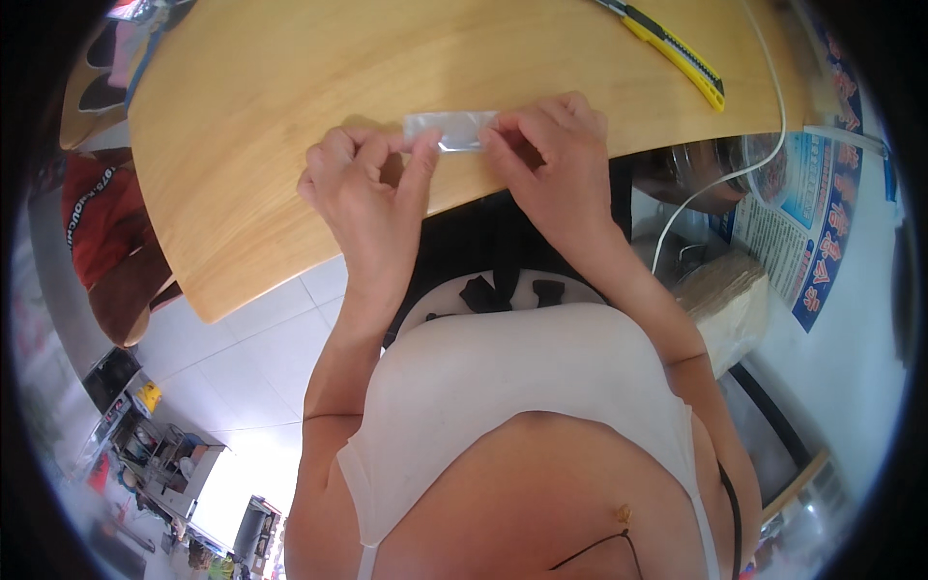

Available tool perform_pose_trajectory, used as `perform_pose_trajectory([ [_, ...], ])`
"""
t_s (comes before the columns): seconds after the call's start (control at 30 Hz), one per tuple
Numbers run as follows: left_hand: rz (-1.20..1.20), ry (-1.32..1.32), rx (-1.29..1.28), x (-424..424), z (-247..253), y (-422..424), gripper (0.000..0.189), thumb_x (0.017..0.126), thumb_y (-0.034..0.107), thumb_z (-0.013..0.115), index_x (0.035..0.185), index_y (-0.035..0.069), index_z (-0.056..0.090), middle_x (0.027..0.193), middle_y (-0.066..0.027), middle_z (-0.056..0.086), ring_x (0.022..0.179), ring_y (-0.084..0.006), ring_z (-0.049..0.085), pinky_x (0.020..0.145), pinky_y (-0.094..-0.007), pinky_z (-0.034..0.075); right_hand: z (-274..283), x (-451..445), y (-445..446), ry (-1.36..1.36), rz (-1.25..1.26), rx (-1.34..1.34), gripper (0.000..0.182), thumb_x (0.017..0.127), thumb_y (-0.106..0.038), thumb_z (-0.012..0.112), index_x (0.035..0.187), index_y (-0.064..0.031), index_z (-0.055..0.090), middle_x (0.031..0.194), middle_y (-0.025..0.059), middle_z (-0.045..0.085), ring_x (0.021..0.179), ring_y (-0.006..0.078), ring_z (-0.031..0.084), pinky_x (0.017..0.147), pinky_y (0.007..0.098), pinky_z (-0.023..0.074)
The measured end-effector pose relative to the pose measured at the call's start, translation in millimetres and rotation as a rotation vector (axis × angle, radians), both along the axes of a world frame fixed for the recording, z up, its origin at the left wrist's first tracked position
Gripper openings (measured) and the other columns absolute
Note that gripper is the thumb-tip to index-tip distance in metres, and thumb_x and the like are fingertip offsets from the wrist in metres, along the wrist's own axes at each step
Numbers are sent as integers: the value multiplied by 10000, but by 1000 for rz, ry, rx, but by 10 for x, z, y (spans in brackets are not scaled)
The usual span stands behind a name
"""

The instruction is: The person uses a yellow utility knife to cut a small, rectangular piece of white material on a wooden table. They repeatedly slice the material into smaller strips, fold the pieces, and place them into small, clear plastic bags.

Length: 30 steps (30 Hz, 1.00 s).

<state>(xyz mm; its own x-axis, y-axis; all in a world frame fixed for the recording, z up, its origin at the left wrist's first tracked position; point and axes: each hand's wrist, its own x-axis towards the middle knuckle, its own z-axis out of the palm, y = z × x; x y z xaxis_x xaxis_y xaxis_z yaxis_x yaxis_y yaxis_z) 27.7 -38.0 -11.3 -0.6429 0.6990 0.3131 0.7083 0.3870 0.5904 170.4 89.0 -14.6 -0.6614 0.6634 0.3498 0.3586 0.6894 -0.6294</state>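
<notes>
A small strip of clear plastic film or a flat plastic packet [458,130] stretches between my hands over the near part of the wooden tabletop [304,72]. My left hand [373,177] pinches its left end between thumb and forefinger. At the other end, my right hand [554,156] grips it the same way, the remaining fingers curled. The strip lies nearly level and shines along its lower edge. Whether it is a single sheet or a sealed packet I cannot tell.
A yellow-and-black utility knife [674,54] lies at the far right of the tabletop. A white cable [776,87] runs down over the right edge. Right of the table are clear plastic jars [761,174], a wrapped bundle [725,304] and a printed poster [805,232]. Red fabric [109,210] is at left.
</notes>
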Motion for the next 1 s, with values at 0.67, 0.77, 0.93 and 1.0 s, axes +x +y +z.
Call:
perform_pose_trajectory([
  [0.67, 143, -47, -154, 51, 85, 120, 203, 896, 281, 876, 940, 133, 745, 1028, -16, 586, 1043, -251, 479, 927, -424, 306, -39, -89, 12, -8, -73, 129, 202, 735, -120, 844, 705, -125, 645, 700, -27, 601, 796, 217, 574, 801, 402, 379],
  [0.77, 146, -43, -44, 52, 46, 136, 169, 913, 256, 859, 990, 152, 750, 1042, -19, 596, 1044, -249, 477, 933, -422, 303, -37, -86, 11, -3, -70, 123, 199, 733, -119, 844, 706, -124, 646, 696, -26, 599, 793, 214, 573, 802, 403, 379],
  [0.93, -16, 22, -34, 28, -14, 136, 118, 920, 179, 820, 1029, 174, 775, 1029, -8, 649, 1051, -257, 497, 934, -430, 309, -33, -76, 7, -17, -74, 113, 195, 739, -128, 837, 728, -119, 642, 717, -16, 612, 818, 236, 583, 810, 415, 383],
  [1.0, -83, 39, -25, -12, -46, 134, 141, 913, 144, 805, 1048, 176, 782, 1023, -9, 666, 1044, -265, 520, 925, -435, 317, -1, -96, 15, -55, -75, 94, 190, 751, -137, 827, 742, -119, 638, 741, -5, 618, 843, 254, 593, 818, 427, 389],
])
